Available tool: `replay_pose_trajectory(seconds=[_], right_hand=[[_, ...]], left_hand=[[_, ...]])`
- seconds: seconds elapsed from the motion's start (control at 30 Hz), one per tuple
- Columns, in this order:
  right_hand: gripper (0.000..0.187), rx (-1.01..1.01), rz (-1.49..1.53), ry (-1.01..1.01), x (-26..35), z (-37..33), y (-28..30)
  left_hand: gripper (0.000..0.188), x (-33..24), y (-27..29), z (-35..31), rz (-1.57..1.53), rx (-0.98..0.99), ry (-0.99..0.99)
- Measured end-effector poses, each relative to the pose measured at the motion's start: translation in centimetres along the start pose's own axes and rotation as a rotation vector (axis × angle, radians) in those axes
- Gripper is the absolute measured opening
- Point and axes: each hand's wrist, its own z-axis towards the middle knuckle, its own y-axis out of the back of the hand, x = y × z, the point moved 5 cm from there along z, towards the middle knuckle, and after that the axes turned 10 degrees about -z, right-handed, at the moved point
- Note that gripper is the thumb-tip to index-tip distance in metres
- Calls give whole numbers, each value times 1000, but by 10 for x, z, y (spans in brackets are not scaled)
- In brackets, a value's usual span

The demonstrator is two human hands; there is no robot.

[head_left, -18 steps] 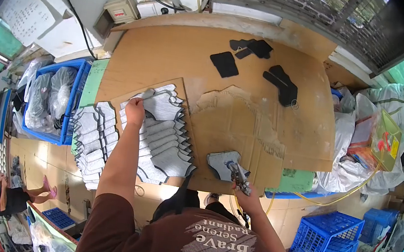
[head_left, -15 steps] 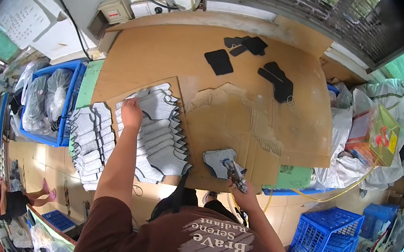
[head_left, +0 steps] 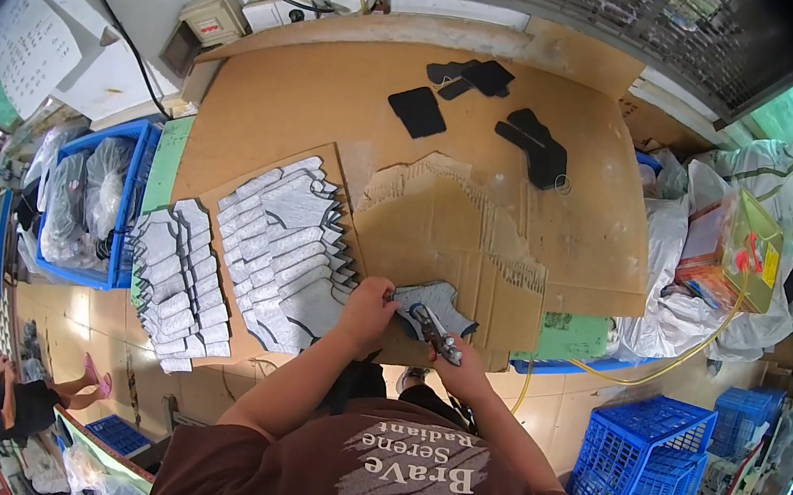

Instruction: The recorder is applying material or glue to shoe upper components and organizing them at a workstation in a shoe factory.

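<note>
My right hand (head_left: 467, 367) is wrapped round the handle of a metal spray gun (head_left: 433, 331), whose nozzle end lies over a small grey fabric piece with dark edges (head_left: 450, 299). Fingers bunched, my left hand (head_left: 369, 311) is at the left edge of that piece and appears to pinch it; the fingertips are partly hidden. Left of it, overlapping rows of similar grey fabric pieces (head_left: 266, 222) lie fanned out on a cardboard sheet. Farther left lies another fanned row of grey pieces (head_left: 182, 281).
Several black cut pieces (head_left: 418, 112) lie at the back of the cardboard-covered table (head_left: 288, 86). A blue crate with plastic bags (head_left: 139, 206) stands at left. White bags (head_left: 661, 270), a yellow hose (head_left: 700, 354) and stacked blue crates (head_left: 645, 436) are at right. Another person (head_left: 7, 398) is far left.
My left hand has come from the fanned fabric rows to the separate grey piece near my right hand. The spray gun has shifted slightly left over that piece.
</note>
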Motion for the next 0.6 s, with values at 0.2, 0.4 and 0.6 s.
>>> replay_pose_trajectory(seconds=[0.2,0.4,0.6], right_hand=[[15,-8,25,2,-11,3,-3],[18,-67,59,-53,-7,1,3],[15,-119,57,-62,-7,-3,20]], left_hand=[[22,-12,0,0,74,65,-135],[20,-11,-2,-1,66,41,-98],[16,-16,-3,-1,52,28,-101]])
